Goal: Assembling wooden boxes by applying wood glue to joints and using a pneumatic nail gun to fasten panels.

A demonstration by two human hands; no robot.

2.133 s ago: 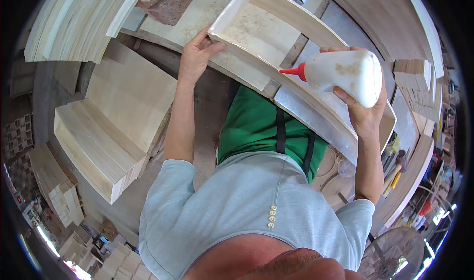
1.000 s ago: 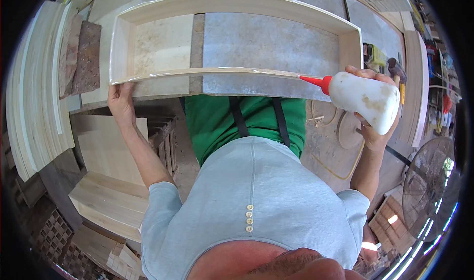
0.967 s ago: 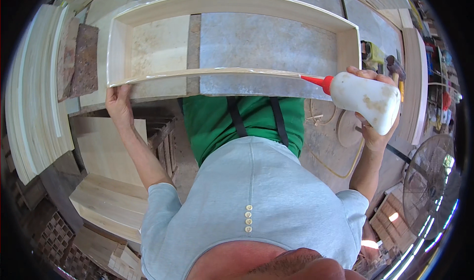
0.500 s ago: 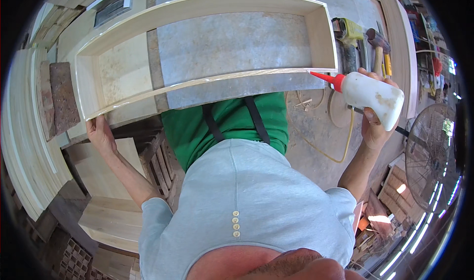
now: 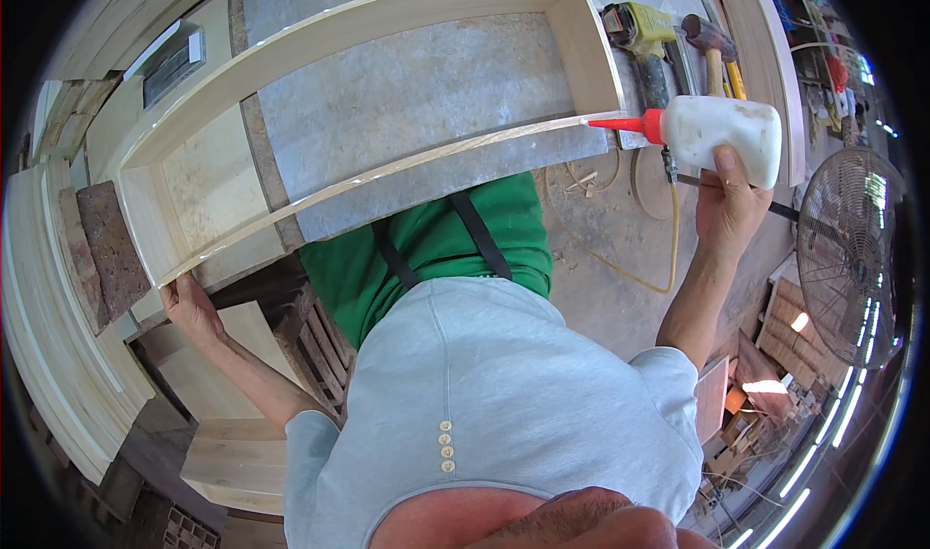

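Observation:
A long, shallow rectangular wooden frame (image 5: 426, 153) lies on the workbench with its open side up. White glue lines run along its upper edges. My right hand (image 5: 733, 200) is closed around a white squeeze glue bottle (image 5: 712, 130), which lies nearly level. The bottle's red nozzle (image 5: 625, 124) points left, its tip at the near edge of the frame close to the right corner. At the frame's near left corner, my left hand (image 5: 194, 309) grips the wood, its fingertips partly hidden by the corner.
Right of the frame lie a yellow-green nail gun (image 5: 639, 28) with a hose (image 5: 674, 239) and a hammer (image 5: 714, 50). A brown block (image 5: 111, 249) sits by the left end, near stacked boards (image 5: 58, 336). A standing fan (image 5: 852, 253) is at far right.
The view has shifted, with the frame appearing more slanted. My right hand has brought the bottle closer to level, and its tip sits slightly nearer the frame's right corner. My left hand keeps its corner.

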